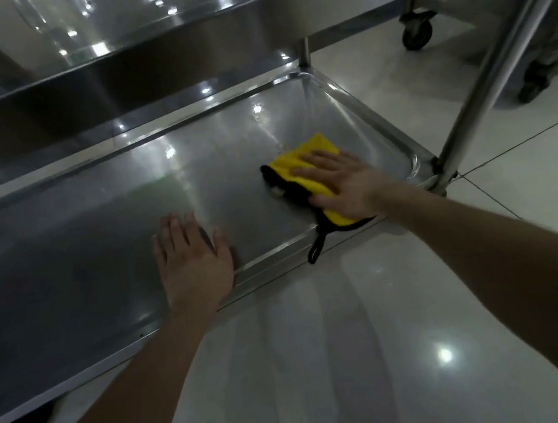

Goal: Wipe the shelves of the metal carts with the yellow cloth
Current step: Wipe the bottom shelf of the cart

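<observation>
The bottom shelf (106,222) of a stainless steel cart fills the middle of the head view, a shallow tray with a raised rim. A folded yellow cloth (303,165) with black edging and a black hanging loop lies on its right part. My right hand (340,180) presses flat on the cloth, fingers spread toward the left. My left hand (193,258) rests flat and bare on the shelf's front rim, left of the cloth, fingers apart. The cloth's loop hangs over the front rim.
The cart's upper shelf (182,25) overhangs the back of the bottom one. An upright post (485,86) stands at the near right corner. Another cart's caster wheels (417,33) sit on the glossy tiled floor (355,358) at the upper right.
</observation>
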Demonstrator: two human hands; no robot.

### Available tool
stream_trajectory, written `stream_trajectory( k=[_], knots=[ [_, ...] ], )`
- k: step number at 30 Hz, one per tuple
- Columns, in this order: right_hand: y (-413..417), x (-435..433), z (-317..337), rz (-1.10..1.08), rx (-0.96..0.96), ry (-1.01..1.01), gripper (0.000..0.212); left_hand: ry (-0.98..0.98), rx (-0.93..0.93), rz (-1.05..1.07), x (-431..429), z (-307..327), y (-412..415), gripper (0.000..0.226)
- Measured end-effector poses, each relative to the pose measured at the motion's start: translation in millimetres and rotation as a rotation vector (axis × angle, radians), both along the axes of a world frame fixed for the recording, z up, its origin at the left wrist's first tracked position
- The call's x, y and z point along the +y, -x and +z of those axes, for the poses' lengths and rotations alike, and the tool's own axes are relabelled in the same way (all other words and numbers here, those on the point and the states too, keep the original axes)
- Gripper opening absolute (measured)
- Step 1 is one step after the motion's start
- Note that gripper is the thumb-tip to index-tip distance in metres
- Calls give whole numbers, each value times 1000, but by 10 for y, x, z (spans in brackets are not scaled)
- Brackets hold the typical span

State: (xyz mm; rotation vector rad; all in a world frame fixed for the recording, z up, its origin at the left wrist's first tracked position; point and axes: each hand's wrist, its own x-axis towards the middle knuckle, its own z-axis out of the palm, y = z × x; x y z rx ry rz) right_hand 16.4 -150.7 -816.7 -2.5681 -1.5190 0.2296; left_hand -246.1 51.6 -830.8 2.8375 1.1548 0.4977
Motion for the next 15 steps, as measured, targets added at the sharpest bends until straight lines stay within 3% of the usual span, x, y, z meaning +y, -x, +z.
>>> stream_trajectory(
  k=[4,9,12,15],
  knots=[
    [-550,-41,-9,-290,-62,37,79,-2,2,-13,-35,27,-9,73],
    [-667,810,9,-517,-46,30,85,-33,-4,-50,-47,29,-24,67],
    [-456,1370,111,-470,-7,72,82,-34,-22,-69,-29,51,-26,65],
    [81,1894,138,-244,-36,78,76,-30,-53,-61,-8,52,-18,64]
  ],
)
